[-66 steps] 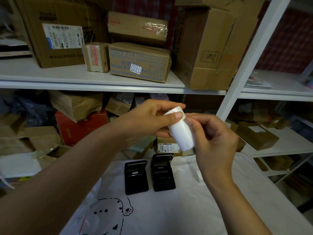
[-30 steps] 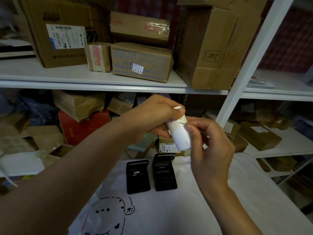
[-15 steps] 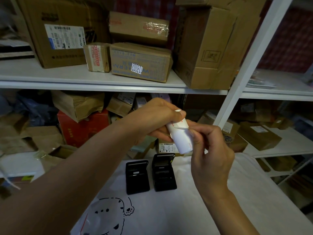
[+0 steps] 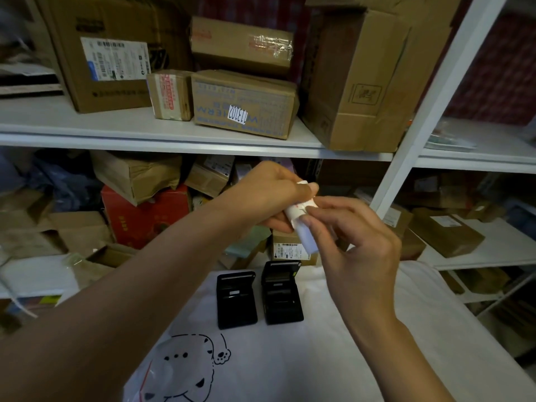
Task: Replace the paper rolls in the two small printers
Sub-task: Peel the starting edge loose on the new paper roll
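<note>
I saw my left hand point(image 4: 269, 195) gripping the smooth white paper roll point(image 4: 303, 227); my right hand point(image 4: 359, 245) pinched its wrapping, above two boxy black printers point(image 4: 259, 294).

Our left hand point(image 4: 269, 195) reaches in from the lower left, forearm bare, fingers curled in a grip, thumb on top. Our right hand point(image 4: 356, 250) rises from the lower right, thumb and forefinger pinching beside it.

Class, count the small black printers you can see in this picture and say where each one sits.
2. Both lie side by side on the white cloth, lids open: left printer, right printer, below the hands. No others visible.
</note>
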A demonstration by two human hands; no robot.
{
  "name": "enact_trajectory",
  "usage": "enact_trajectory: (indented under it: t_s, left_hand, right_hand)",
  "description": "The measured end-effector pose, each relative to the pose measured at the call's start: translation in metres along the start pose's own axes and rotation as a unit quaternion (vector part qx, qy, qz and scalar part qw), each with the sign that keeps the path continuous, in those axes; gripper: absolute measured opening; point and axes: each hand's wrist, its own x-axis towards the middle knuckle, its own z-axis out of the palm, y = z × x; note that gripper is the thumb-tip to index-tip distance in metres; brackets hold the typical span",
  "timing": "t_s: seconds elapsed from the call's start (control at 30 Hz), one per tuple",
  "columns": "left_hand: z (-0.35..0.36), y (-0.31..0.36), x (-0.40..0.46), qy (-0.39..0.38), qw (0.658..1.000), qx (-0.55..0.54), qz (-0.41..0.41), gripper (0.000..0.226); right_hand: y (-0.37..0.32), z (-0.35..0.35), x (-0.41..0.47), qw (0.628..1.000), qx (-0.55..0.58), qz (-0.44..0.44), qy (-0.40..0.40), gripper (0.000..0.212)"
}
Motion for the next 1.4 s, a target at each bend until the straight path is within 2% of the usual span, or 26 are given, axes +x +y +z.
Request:
enact_trajectory:
  t_s: [0.1,0.23,0.53,0.7,0.77,0.83,0.93,1.0,1.2,1.4]
  left_hand:
    - [0.001,-0.002,0.0,0.002,1.0,0.025,0.006,0.026]
    - [0.003,-0.003,0.0,-0.003,0.999,0.037,0.001,0.028]
    - [0.001,0.0,0.003,-0.02,0.999,0.042,-0.01,0.025]
    - [-0.002,-0.006,0.004,-0.015,0.999,0.036,-0.004,0.029]
    - [-0.004,-0.008,0.002,-0.017,1.0,0.025,-0.001,0.029]
    - [-0.005,-0.008,0.001,-0.017,1.0,0.014,0.002,0.028]
    - [-0.005,-0.01,0.003,-0.004,1.0,0.008,0.0,0.025]
    - [-0.005,-0.011,0.003,0.0,1.0,-0.002,-0.007,0.025]
    - [-0.006,-0.012,0.005,-0.003,1.0,-0.002,-0.009,0.027]
    - [-0.007,-0.009,0.005,-0.008,1.0,0.001,-0.001,0.029]
  right_hand:
    - [0.002,0.002,-0.001,1.0,-0.012,0.001,0.004,0.02]
    - [0.005,0.004,-0.006,0.999,-0.04,-0.013,0.018,0.024]
    - [0.003,0.003,-0.012,0.999,0.008,-0.004,0.05,0.021]
    - [0.004,-0.001,-0.009,0.998,0.059,0.018,-0.005,0.029]
    - [0.004,-0.004,-0.006,0.992,0.108,0.047,-0.042,0.046]
    - [0.005,-0.007,-0.002,0.974,0.177,0.114,-0.087,0.057]
    - [0.007,-0.006,0.004,0.958,0.197,0.165,-0.127,0.034]
    - [0.006,-0.004,0.003,0.952,0.221,0.185,-0.101,0.021]
    - [0.001,0.004,-0.005,0.954,0.226,0.189,-0.048,0.016]
    - [-0.006,0.004,-0.008,0.934,0.281,0.222,-0.015,0.017]
